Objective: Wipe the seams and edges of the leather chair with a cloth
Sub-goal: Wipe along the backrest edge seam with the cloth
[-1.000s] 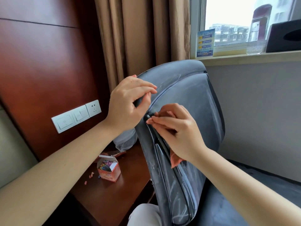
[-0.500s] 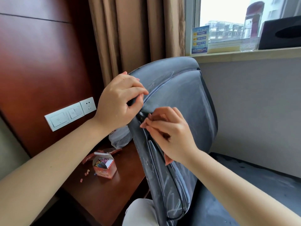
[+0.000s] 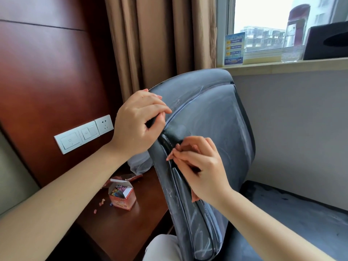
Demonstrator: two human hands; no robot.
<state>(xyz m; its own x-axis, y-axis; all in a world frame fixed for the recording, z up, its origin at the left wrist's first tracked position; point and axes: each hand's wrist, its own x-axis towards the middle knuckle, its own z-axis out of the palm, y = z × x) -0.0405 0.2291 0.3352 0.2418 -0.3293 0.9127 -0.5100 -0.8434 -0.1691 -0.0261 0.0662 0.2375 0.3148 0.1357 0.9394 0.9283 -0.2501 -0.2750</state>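
A dark leather chair (image 3: 212,113) stands in front of me, its backrest streaked with white chalk marks. My left hand (image 3: 137,127) pinches the left edge of the backrest and pulls the seam apart. My right hand (image 3: 199,166) is closed on a small orange-pink cloth (image 3: 194,198), mostly hidden in the palm, and presses its fingertips into the opened seam just below the left hand. A cleaner dark patch of leather shows between the two hands.
A dark wooden desk (image 3: 120,228) at lower left holds an open box of coloured chalk (image 3: 122,194), loose chalk bits and a clear plastic bag (image 3: 139,164). Wall switches (image 3: 82,134) sit on the wood panel. Curtains, a windowsill and a black tissue box (image 3: 327,41) are behind.
My right hand with the cloth has slid down the seam. My left hand has stayed gripping the backrest edge. The camera view has shifted slightly.
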